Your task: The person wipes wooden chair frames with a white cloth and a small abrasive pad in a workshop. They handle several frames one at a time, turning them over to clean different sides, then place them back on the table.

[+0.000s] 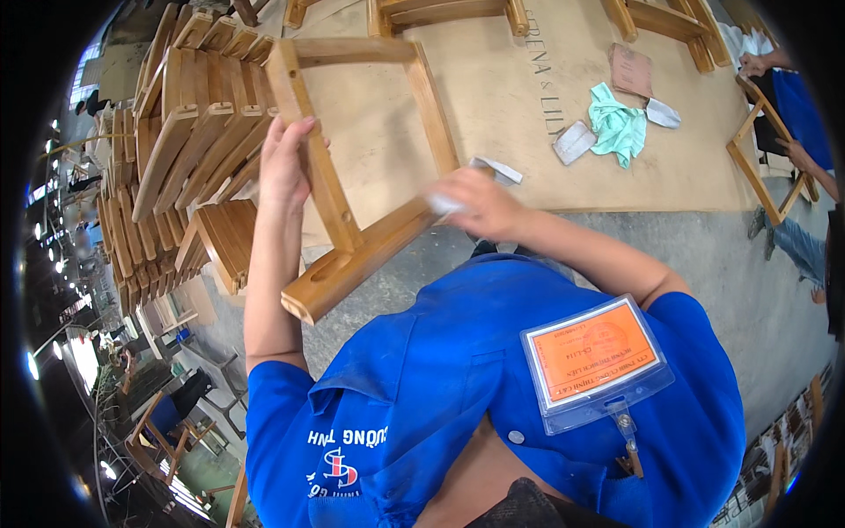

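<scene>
A varnished wooden furniture frame (330,194) with four sides stands tilted between my arms, its thick near rail toward my body and its far end over the covered table. My left hand (289,167) is closed round the frame's left rail near the far end. My right hand (486,204) is smeared by motion. It presses a small whitish folded sheet (446,204) to the right part of the thick near rail; whether that is sandpaper or cloth I cannot tell. Just beyond it, another whitish folded sheet (498,170) lies at the table edge.
Brown paper covers the table (493,106). A mint-green cloth (616,125), a brownish pad (631,70) and pale folded sheets (575,143) lie on it. Wooden parts (207,106) are stacked high at left. More frames (449,13) lie along the far side. A co-worker (803,123) holds a frame at right.
</scene>
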The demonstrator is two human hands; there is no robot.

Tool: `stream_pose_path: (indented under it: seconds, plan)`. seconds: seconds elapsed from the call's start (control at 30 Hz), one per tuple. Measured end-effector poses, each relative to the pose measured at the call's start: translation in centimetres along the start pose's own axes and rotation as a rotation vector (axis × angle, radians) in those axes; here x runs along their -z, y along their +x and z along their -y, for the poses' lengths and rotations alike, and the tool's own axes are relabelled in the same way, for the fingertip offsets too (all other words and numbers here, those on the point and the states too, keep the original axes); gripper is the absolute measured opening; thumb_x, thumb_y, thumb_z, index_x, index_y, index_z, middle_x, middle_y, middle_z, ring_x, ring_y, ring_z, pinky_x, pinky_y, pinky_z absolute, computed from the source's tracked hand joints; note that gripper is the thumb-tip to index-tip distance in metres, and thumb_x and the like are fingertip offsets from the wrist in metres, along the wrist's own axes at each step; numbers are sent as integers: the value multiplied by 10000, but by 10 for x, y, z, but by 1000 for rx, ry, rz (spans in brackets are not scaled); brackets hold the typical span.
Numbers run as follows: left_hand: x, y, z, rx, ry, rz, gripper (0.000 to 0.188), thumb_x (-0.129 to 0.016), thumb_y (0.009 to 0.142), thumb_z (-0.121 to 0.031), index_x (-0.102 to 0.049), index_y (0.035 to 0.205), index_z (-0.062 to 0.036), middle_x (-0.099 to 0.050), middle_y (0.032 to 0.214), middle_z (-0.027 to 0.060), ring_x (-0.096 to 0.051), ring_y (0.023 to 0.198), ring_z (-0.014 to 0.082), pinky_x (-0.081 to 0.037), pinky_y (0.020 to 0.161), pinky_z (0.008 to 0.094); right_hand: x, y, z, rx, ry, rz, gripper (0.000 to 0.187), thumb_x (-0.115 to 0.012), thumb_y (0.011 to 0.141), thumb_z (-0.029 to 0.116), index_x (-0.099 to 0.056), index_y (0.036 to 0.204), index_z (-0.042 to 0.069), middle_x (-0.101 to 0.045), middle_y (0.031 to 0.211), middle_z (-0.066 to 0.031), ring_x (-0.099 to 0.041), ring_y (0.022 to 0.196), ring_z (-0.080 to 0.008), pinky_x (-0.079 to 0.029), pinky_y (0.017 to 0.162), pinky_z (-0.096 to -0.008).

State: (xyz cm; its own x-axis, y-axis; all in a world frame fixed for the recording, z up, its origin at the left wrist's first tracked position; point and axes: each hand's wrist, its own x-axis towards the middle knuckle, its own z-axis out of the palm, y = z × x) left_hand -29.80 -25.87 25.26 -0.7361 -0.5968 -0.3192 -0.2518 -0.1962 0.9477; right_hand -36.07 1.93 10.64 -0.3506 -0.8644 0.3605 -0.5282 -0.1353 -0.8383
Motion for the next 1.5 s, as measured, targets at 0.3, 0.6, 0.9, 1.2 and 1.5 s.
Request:
stream_pose_path:
  seconds: [0.3, 0.6, 0.9, 1.2, 1.5]
  plan:
    - [-27, -15, -3, -283, 304, 107, 383, -604, 888, -134, -399, 1190, -19, -553, 892, 76, -579, 681, 149, -510, 616, 280, -6, -27, -84, -295, -294, -14, 401, -562, 884, 206, -534, 1278, 137, -525, 1305, -49, -484, 1163, -318, -411, 957, -445]
    - [-20, -11, 15, -398, 433, -29, 435, -617, 884, -166, -428, 1233, 13, -577, 988, 79, -542, 841, 131, -475, 754, 276, -42, -8, -117, -469, -258, -22, 377, -523, 928, 282, -522, 1292, 187, -487, 1344, 4, -438, 1225, -262, -403, 965, -452]
    - [-15, -22, 21, -355, 369, -42, 422, -606, 882, -134, -425, 1232, 16, -563, 982, 80, -540, 850, 144, -473, 756, 286, -31, 9, -112, -486, -273, 105, 293, -481, 947, 294, -579, 1197, 175, -530, 1289, 22, -481, 1129, -289, -382, 951, -476]
    - [-34, -14, 10, -444, 451, -67, 398, -622, 871, -133, -461, 1203, 16, -592, 1029, 94, -553, 915, 153, -458, 821, 295, -28, 25, -100, -550, -373, 215, 275, -464, 953, 316, -588, 1157, 179, -550, 1244, 32, -505, 1083, -304, -386, 917, -521]
    - [-42, -6, 3, -489, 449, -55, 393, -649, 862, -157, -486, 1175, 17, -599, 1022, 88, -559, 914, 146, -467, 809, 292, -24, 36, -57, -590, -264, 204, 318, -464, 947, 302, -576, 1215, 172, -553, 1239, 7, -509, 1038, -327, -415, 901, -485]
